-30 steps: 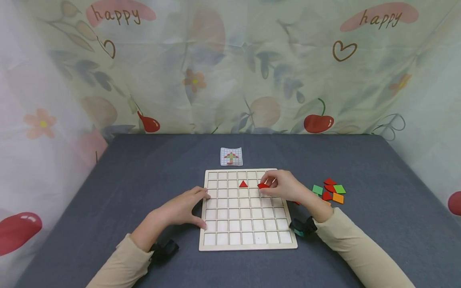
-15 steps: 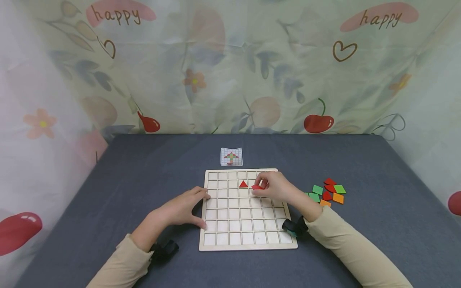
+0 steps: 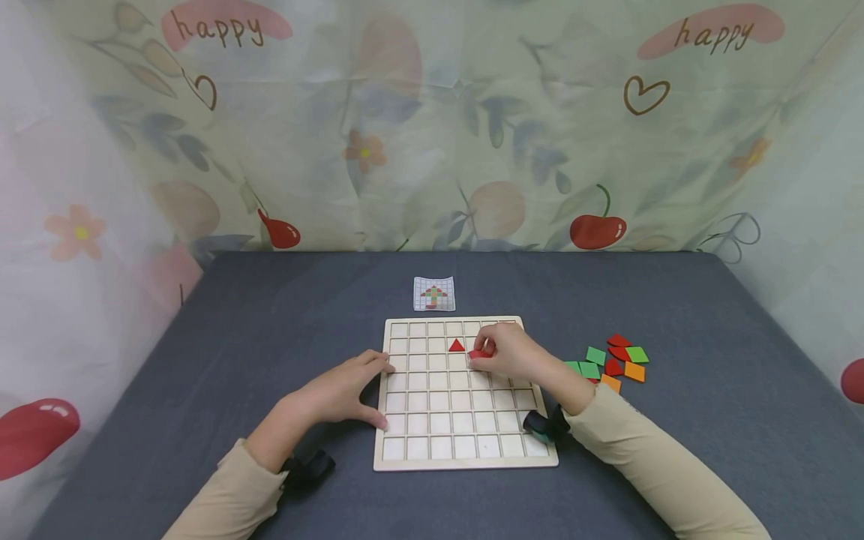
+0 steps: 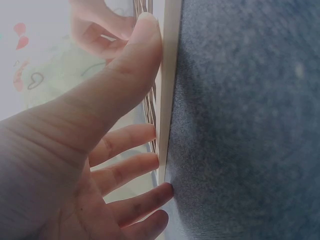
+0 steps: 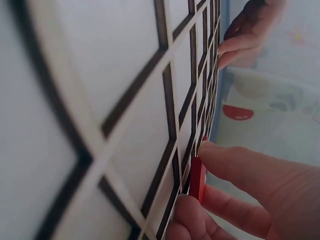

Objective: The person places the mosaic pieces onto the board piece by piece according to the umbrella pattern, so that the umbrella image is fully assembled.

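A wooden grid board point(image 3: 466, 465) with white square cells lies in the middle of the table. My left hand point(image 3: 337, 391) rests at its left edge, fingers spread; in the left wrist view the thumb point(image 4: 142, 47) lies over the board's edge. Between thumb and fingers, my right hand point(image 3: 516, 352) pinches a small red tile point(image 3: 478, 354) in the upper right part of the grid. The right wrist view shows that red tile point(image 5: 196, 180) on edge, tilted, right at the grid lines. One cell away to the left, a red triangle tile point(image 3: 456, 346) sits in the grid.
Right of the board lies a loose group of red, green and orange tiles point(image 3: 634, 372), partly behind the right forearm. A small pattern card point(image 3: 434, 294) with a coloured arrow-like figure lies beyond the board. A printed curtain point(image 3: 432, 150) hangs behind the dark table.
My right hand has carried the red tile leftward over the grid, toward the red triangle, and slowed over the last half second. The left hand has stayed at the board's edge.
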The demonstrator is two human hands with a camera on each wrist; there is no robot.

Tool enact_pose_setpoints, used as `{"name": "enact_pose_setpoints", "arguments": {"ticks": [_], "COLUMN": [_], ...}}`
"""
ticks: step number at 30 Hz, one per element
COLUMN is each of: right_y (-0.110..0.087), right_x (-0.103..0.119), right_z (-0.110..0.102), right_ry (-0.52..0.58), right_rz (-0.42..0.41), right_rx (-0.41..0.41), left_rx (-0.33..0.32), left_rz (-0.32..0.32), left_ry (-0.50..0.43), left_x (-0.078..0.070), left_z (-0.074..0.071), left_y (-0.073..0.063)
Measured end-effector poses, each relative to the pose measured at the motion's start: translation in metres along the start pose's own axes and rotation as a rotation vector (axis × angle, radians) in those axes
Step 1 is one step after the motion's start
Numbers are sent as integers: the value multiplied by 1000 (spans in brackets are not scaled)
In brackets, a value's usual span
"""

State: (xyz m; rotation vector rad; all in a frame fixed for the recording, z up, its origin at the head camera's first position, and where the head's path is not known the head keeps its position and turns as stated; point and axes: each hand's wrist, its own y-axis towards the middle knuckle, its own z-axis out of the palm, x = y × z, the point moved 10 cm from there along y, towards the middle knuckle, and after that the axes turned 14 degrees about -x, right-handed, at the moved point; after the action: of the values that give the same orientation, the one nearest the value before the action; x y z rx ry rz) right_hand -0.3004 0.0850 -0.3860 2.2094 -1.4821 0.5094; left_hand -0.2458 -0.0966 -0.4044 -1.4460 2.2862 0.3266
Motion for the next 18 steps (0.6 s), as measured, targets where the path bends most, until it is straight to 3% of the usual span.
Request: {"name": "enact_pose_setpoints", "arguments": {"ticks": [18], "right_y": [-3], "right_x": [0], "right_z": [2], "right_ry": [37], "right_rz": [16], "right_rx": [44], "left_rx": [4], "left_rz": [-7], "left_ry": [0], "left_x": [0], "left_z": [0], "left_y": [0]}}
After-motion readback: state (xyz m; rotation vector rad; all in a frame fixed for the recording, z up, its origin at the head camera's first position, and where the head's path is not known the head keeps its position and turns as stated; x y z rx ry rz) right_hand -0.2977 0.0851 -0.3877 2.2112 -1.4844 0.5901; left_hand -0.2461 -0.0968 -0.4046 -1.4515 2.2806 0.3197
